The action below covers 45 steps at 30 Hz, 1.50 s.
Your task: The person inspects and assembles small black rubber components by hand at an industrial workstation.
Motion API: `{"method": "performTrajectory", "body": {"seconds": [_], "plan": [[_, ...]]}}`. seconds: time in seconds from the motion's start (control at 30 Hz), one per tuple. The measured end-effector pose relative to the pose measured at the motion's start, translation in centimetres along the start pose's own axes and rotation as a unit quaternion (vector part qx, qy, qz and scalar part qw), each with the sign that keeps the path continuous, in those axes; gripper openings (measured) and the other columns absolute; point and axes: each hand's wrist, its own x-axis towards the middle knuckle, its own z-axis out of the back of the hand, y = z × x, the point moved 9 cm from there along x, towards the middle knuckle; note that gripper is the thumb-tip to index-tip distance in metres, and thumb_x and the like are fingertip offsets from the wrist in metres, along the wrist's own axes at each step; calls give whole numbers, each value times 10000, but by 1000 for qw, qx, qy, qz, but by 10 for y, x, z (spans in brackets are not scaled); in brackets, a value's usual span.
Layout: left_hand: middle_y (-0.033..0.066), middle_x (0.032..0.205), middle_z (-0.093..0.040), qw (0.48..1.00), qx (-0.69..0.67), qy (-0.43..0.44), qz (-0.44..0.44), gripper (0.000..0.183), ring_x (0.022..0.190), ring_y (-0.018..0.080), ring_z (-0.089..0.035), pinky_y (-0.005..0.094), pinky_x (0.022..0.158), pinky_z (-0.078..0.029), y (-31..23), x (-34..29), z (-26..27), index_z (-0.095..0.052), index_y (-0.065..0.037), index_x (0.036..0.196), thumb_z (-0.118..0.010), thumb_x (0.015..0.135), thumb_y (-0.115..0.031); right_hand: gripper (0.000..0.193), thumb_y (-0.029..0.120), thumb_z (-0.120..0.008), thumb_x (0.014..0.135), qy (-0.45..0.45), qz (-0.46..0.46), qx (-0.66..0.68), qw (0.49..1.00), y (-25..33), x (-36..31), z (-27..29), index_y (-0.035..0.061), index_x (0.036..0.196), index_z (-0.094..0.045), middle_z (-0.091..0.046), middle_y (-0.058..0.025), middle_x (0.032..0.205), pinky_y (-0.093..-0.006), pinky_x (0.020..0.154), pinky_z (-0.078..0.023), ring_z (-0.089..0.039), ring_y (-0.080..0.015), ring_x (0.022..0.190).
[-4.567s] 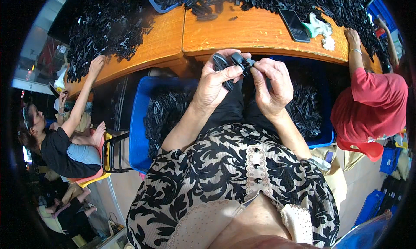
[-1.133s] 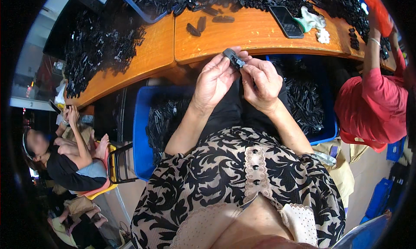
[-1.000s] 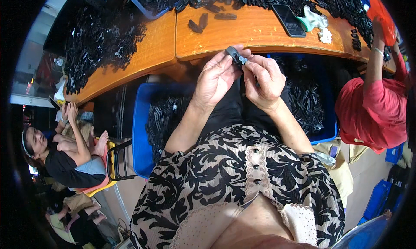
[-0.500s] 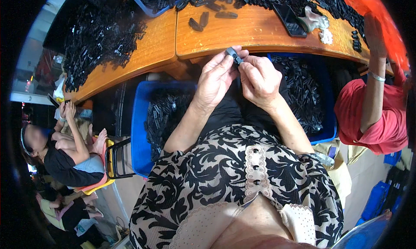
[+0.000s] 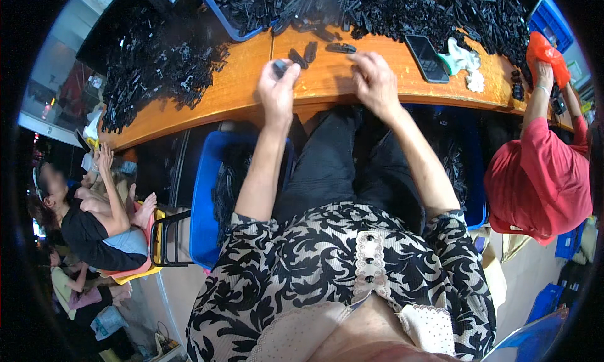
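Observation:
My left hand [image 5: 275, 92] is closed around a small grey-black plastic part [image 5: 280, 66], whose end shows at the fingertips over the table's front edge. Motion blurs it slightly. My right hand [image 5: 377, 84] is over the wooden table, fingers bent and apart, with nothing visible in them. Just beyond its fingertips lies a slim black plastic piece [image 5: 340, 48]. Two more dark pieces, one upright-slanted [image 5: 311, 51] and one leaning the other way [image 5: 297, 58], lie near my left hand.
Heaps of black plastic parts [image 5: 402, 12] cover the table's far side and left end [image 5: 157, 72]. A phone [image 5: 426, 58] and crumpled white material [image 5: 464, 60] lie right. Blue bins [image 5: 204, 204] flank my legs. At right, a person in red [image 5: 538, 173] handles an orange-red bag [image 5: 546, 52].
My hands have parted from working together on the small part. The left keeps it and moves left; the right has moved forward over the table. The neighbour's red bag is lower.

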Motion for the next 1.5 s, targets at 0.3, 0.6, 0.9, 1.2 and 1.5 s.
{"method": "performTrajectory", "body": {"seconds": [0.3, 0.6, 0.9, 1.2, 1.5], "plan": [[172, 1163, -676, 838, 469, 161, -228, 316, 1053, 345, -654, 409, 902, -511, 7, 57, -22, -667, -54, 1138, -639, 826, -11, 304, 258, -597, 916, 161, -15, -216, 963, -108, 52, -58, 105, 1172, -658, -602, -109, 1262, -467, 909, -541, -584, -362, 1104], [130, 934, -718, 875, 457, 95, -124, 284, 865, 253, -692, 358, 764, -528, -6, 20, -11, -666, -17, 1042, -781, 789, -78, 181, 256, -660, 882, 79, -42, -191, 977, -100, 17, -24, 75, 877, -663, -634, -179, 907, -478, 772, -539, -645, -374, 887], [24, 931, -654, 958, -107, 188, 189, 231, 767, 83, -553, 223, 657, -438, 3, -75, -32, -643, 3, 1090, -718, 894, -93, 44, 92, -647, 867, 159, 20, -92, 983, -57, -18, 2, 94, 879, -689, -605, -142, 829, -434, 699, -523, -638, -347, 767], [54, 1045, -672, 927, -182, 251, 209, 310, 980, 146, -648, 277, 896, -526, -8, -106, -60, -635, 7, 1112, -702, 817, 75, 146, -41, -705, 817, -68, 24, 146, 987, 79, -45, 64, 3, 953, -677, -663, -142, 858, -362, 681, -533, -654, -289, 756], [37, 1011, -661, 931, -158, 259, 205, 272, 919, 120, -639, 271, 853, -527, -13, -116, -66, -616, 12, 1106, -694, 847, 36, 268, -64, -731, 733, -93, 142, 60, 984, 107, -70, 57, -34, 993, -672, -680, -187, 905, -348, 588, -568, -682, -301, 738]]}}
